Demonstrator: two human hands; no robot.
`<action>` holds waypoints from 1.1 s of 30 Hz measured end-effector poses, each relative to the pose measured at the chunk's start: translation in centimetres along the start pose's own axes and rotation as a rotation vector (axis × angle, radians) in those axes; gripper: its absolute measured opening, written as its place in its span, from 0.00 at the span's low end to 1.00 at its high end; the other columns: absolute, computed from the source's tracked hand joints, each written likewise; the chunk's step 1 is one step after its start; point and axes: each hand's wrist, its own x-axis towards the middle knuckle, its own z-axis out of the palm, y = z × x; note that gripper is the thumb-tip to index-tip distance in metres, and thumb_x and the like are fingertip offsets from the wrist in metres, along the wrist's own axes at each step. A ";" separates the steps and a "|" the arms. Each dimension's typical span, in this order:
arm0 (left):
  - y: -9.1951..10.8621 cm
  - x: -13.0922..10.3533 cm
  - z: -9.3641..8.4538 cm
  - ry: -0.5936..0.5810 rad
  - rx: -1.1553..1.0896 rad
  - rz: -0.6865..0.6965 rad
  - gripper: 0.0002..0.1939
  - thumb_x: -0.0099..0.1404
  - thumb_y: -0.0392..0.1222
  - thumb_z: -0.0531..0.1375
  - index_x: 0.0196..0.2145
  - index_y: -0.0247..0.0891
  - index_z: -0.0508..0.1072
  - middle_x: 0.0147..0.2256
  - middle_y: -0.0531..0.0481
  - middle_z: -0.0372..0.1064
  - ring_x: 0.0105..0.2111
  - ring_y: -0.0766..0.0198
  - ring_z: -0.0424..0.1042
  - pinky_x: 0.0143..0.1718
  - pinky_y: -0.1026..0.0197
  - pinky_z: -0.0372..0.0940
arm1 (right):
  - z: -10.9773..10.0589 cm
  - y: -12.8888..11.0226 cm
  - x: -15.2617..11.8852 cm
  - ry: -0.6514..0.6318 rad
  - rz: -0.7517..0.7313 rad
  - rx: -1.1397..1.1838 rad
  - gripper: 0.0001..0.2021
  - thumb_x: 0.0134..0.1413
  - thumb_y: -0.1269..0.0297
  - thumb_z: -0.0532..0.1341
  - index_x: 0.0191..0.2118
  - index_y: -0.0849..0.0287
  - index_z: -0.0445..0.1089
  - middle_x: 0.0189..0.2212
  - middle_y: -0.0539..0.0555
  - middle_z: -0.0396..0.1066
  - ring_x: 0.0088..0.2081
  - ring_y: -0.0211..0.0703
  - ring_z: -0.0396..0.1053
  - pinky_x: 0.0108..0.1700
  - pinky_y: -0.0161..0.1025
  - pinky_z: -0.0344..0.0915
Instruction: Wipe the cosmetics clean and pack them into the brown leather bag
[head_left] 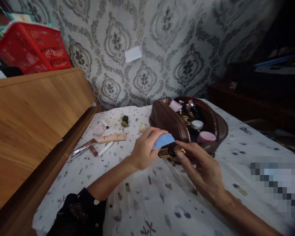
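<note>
My left hand (143,151) is closed round a folded blue cloth or sponge (163,141); which of the two I cannot tell. Just below it, my right hand (205,172) pinches a shiny gold and black cosmetic tube (165,152) between thumb and fingers. The blue piece is right above the tube, and whether they touch is unclear. Close behind both hands stands an unzipped brown cosmetics bag (166,120). Inside it are a pink-lidded jar (206,136), a white-lidded jar (197,124) and several bottles.
On the patterned sheet at left lie a beige squeeze tube (111,137), a silver-and-brown tube (82,149), a white stick (105,148), a round pink compact (98,130) and small dark-topped pots (124,123). A wooden panel (39,111) bears a red basket (34,47).
</note>
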 end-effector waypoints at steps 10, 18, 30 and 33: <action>1.5 3.8 1.1 -0.216 0.422 0.215 0.22 0.69 0.31 0.49 0.59 0.37 0.65 0.62 0.44 0.63 0.65 0.51 0.56 0.55 0.49 0.69 | -1.2 -0.3 1.0 0.057 0.029 0.024 0.04 0.62 0.64 0.60 0.40 0.58 0.70 0.28 0.51 0.69 0.26 0.39 0.69 0.27 0.35 0.69; 1.2 3.4 0.6 -0.149 0.463 0.265 0.21 0.68 0.29 0.48 0.55 0.36 0.69 0.58 0.44 0.69 0.60 0.52 0.63 0.56 0.48 0.69 | -2.1 -0.7 1.1 0.180 0.084 0.015 0.09 0.62 0.65 0.60 0.45 0.58 0.73 0.32 0.54 0.73 0.27 0.38 0.70 0.28 0.35 0.69; -0.6 2.5 0.7 -0.095 0.325 0.337 0.25 0.69 0.32 0.46 0.61 0.38 0.64 0.57 0.39 0.68 0.62 0.50 0.62 0.59 0.43 0.65 | -4.7 -0.8 2.2 0.409 0.303 0.097 0.08 0.62 0.63 0.61 0.45 0.56 0.74 0.32 0.54 0.72 0.27 0.38 0.69 0.26 0.36 0.68; -0.8 2.2 1.1 -0.055 0.312 0.340 0.24 0.70 0.33 0.46 0.61 0.39 0.64 0.57 0.40 0.69 0.62 0.50 0.63 0.59 0.44 0.65 | -5.2 -0.8 2.4 0.481 0.330 0.077 0.09 0.62 0.63 0.61 0.46 0.55 0.74 0.33 0.54 0.73 0.26 0.38 0.69 0.26 0.36 0.70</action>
